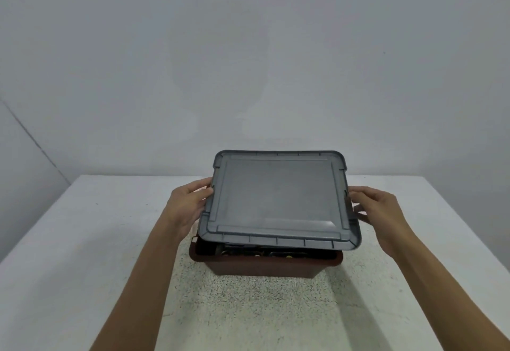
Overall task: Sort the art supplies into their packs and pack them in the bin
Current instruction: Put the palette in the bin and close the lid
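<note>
Lid [278,199] edges in hands [187,201] [383,212], perhaps unseated

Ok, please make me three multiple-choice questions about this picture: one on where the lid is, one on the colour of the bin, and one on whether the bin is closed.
1. Where is the grey lid?
A) on the floor
B) over the bin, held at its two sides
C) under the bin

2. What colour is the bin?
A) brown
B) green
C) yellow

3. What state is the bin in?
A) shut tight
B) not yet shut
C) tipped on its side

Answers:
1 B: the left hand and the right hand grip the lid's side edges above the bin.
2 A: its front wall is brown.
3 B: the lid's near edge stands above the bin's rim, leaving a gap.
</note>
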Motion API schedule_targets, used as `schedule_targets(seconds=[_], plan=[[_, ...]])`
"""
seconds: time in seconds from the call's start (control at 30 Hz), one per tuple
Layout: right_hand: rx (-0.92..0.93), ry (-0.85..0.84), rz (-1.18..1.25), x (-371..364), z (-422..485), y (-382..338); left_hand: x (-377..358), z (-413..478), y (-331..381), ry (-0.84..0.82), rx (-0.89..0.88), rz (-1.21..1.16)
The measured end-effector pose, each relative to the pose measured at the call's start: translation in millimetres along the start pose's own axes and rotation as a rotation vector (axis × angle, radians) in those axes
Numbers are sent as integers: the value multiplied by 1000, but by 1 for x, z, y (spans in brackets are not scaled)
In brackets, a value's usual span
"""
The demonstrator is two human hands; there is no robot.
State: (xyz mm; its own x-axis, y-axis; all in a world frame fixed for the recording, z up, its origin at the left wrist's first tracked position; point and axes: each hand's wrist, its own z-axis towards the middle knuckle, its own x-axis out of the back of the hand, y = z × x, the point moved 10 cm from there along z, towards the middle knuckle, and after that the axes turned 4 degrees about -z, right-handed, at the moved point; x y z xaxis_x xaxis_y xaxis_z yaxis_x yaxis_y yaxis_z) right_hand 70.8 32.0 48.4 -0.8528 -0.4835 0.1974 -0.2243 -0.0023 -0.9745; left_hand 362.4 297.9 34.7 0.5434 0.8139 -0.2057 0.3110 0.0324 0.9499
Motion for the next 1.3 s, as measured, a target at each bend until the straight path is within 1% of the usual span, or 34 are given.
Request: schedule_targets(seconds=[0.07,0.2,0.3,0.4,0.5,0.53,0.57,0.7,0.9,1.0,1.13,1.3], plan=[[53,21,-33,-1,0,-11,5,-2,9,40,-59,35],[161,24,3,-5,-7,-36,13,-13,42,144,-277,197],[202,-7,46,-7,-15,-47,14,-24,58,161,-364,204],[156,-33,119,-8,-17,-46,12,-24,53,102,-322,107],[112,-48,191,-9,-16,-39,14,-16,38,28,-210,-161],[96,-51,177,-10,-15,-35,17,-13,33,28,-177,-200],[84,-54,152,-11,-13,-31,19,-12,28,37,-159,-185],[115,-24,-12,-18,-9,-20,24,-7,13,73,-177,86],[228,91,-309,-29,-9,-16,29,-6,12,211,-298,466],[287,129,-473,-32,-7,-13,27,-8,14,248,-352,613],[371,139,-644,-42,-7,-12,25,-7,11,282,-393,768],[397,122,-759,-53,-7,-1,23,-7,-1,310,-419,903]])
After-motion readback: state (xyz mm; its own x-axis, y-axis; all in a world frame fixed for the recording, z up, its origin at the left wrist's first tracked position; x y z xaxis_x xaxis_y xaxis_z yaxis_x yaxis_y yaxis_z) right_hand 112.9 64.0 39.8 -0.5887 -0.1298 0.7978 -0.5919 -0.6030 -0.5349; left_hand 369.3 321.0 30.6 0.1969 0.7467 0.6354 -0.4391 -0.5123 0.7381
